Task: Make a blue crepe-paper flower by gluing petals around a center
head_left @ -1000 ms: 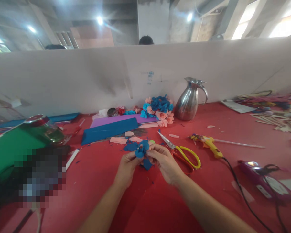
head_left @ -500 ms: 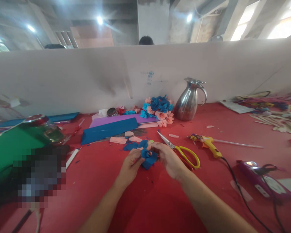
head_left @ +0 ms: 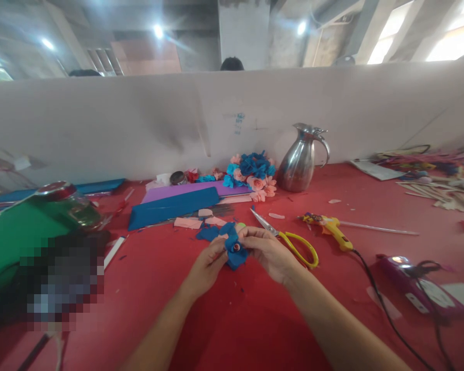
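Note:
Both my hands hold a small blue paper flower [head_left: 235,249] with a red centre, just above the red table [head_left: 224,319]. My left hand [head_left: 206,266] pinches its left side with closed fingers. From the right, my right hand [head_left: 268,251] grips it, fingers curled round the petals. Loose blue petal pieces [head_left: 211,232] and pink paper scraps [head_left: 195,222] lie just behind the flower. Yellow-handled scissors [head_left: 290,240] rest right beside my right hand.
A yellow glue gun [head_left: 332,229] with a black cord lies to the right, a purple device [head_left: 421,288] beyond it. At the back stand a steel jug [head_left: 301,159], a blue and pink flower bunch [head_left: 253,174], blue and purple sheets [head_left: 174,203]. A green sheet [head_left: 11,237] lies left.
The flower has come down and a little right between my hands, and has been turned so its red centre faces up. Both hands stayed closed on it.

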`<action>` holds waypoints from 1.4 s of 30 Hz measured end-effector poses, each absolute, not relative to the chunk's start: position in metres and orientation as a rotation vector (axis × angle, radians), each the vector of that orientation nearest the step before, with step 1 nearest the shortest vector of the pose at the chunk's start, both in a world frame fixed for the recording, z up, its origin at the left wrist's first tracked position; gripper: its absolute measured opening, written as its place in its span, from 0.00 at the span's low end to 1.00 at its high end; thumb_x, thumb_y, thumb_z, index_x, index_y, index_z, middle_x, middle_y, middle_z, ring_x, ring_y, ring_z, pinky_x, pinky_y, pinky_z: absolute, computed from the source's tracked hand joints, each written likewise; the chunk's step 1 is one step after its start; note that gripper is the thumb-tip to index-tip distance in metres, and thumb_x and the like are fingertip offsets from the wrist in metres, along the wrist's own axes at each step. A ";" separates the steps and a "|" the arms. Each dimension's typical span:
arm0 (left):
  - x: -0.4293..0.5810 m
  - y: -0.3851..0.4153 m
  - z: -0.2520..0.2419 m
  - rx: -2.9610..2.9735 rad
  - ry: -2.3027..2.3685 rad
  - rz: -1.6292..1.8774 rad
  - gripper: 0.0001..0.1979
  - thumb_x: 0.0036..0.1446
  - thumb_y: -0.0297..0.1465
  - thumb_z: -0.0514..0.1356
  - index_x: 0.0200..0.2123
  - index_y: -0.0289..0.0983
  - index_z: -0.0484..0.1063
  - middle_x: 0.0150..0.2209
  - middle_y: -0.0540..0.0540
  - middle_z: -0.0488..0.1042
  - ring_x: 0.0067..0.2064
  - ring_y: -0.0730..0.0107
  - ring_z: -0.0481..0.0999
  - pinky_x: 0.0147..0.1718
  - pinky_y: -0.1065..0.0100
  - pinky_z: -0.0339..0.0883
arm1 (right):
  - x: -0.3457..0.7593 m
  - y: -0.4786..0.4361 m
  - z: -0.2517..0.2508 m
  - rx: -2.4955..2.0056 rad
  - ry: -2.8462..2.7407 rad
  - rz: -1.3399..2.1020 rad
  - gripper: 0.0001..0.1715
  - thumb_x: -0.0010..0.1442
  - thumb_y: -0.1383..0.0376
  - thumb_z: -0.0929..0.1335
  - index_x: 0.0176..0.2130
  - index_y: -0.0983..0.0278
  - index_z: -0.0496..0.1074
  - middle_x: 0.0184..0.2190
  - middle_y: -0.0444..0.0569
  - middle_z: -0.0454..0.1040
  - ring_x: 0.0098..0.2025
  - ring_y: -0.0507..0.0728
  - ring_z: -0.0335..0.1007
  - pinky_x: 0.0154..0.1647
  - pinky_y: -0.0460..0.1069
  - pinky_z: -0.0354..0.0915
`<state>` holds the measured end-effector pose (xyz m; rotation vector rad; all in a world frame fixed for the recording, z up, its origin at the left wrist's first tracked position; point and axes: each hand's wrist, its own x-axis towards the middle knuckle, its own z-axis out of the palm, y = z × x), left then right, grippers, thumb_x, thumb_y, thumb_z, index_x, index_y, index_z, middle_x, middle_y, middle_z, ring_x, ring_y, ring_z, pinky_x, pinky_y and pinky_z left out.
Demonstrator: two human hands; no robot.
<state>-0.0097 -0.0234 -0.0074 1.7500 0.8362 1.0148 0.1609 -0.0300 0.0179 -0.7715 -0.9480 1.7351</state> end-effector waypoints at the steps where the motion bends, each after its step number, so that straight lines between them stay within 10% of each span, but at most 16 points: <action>1: -0.011 -0.023 -0.007 1.739 0.831 1.001 0.12 0.59 0.36 0.56 0.32 0.40 0.78 0.34 0.44 0.74 0.43 0.60 0.69 0.45 0.63 0.62 | 0.161 -0.030 0.017 -0.759 -0.937 1.745 0.11 0.44 0.61 0.75 0.22 0.64 0.71 0.22 0.41 0.69 0.25 0.49 0.59 0.29 0.46 0.54; 42: -0.020 -0.021 -0.014 1.579 0.780 0.845 0.14 0.58 0.40 0.58 0.36 0.37 0.78 0.35 0.46 0.78 0.38 0.64 0.73 0.41 0.66 0.65 | 0.157 -0.031 0.018 -0.624 -0.856 1.784 0.14 0.48 0.58 0.74 0.26 0.64 0.69 0.21 0.40 0.66 0.23 0.48 0.58 0.24 0.44 0.54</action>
